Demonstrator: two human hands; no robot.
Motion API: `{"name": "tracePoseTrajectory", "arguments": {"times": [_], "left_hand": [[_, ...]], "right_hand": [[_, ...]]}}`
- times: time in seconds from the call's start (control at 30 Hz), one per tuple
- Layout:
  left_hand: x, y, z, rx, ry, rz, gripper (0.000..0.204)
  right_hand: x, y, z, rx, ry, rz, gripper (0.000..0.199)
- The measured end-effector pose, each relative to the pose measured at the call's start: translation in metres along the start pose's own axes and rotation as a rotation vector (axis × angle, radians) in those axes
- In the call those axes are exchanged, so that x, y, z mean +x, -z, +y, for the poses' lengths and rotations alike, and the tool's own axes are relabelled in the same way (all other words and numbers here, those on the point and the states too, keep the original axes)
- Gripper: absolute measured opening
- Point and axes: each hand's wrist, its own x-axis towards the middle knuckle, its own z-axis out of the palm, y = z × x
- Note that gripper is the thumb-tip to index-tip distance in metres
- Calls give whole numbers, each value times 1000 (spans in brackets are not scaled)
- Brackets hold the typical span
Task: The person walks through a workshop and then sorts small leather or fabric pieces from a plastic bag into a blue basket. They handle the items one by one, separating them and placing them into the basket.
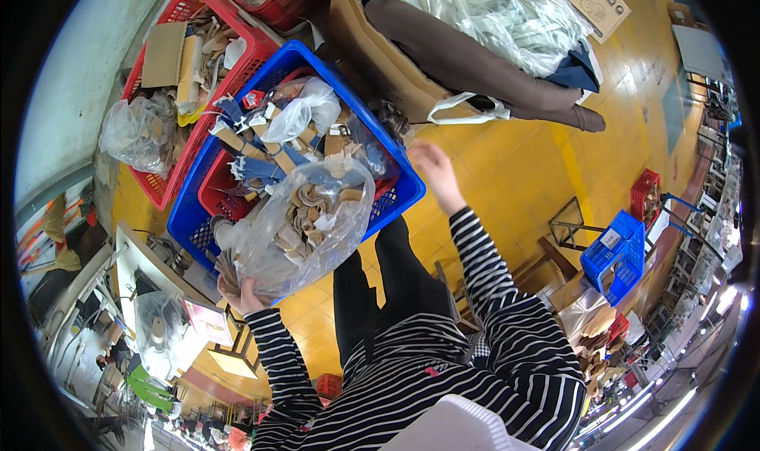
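Left hand [244, 297] grips a clear plastic bag [279, 267], already holding tan curved scraps [301, 217], not yet released; right hand [437, 174] empty, fingers loosely open.

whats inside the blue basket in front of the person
Inside the blue basket are a red basket, denim scraps, brown strips and crumpled clear plastic. A clear bag of brown pieces covers its near side, hiding what is beneath; the bottom cannot be seen.

Yellow floor under crates and carton

The glossy yellow tiled floor [507, 190], crossed by a brighter stripe, carries a blue crate [413, 188], a red crate [150, 183] beside it and an open cardboard box [388, 65].
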Motion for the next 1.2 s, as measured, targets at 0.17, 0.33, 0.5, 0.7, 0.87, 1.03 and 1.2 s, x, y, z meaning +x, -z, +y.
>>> {"name": "tracePoseTrajectory", "arguments": {"times": [0.17,0.33,0.5,0.7,0.87,1.03,1.2], "left_hand": [[0,-2,-11,12,25,90,73],[-3,3,-9,-16,195,243,43],[-2,-32,-1,14,160,225,31],[-4,-23,-1,-5,118,119,51],[-14,-31,6,23,42,69,71],[-17,-44,3,-2,46,16,67],[-24,-42,-4,-52,-53,-68,62]], "right_hand": [[130,30,86,-249,-543,-115,87],[246,17,216,-25,-482,-178,118],[295,23,277,-788,-508,429,82],[229,40,268,76,-287,314,35],[106,57,157,293,-434,223,24],[-16,93,64,233,-377,302,35],[-78,48,-62,96,-383,123,57]]}}
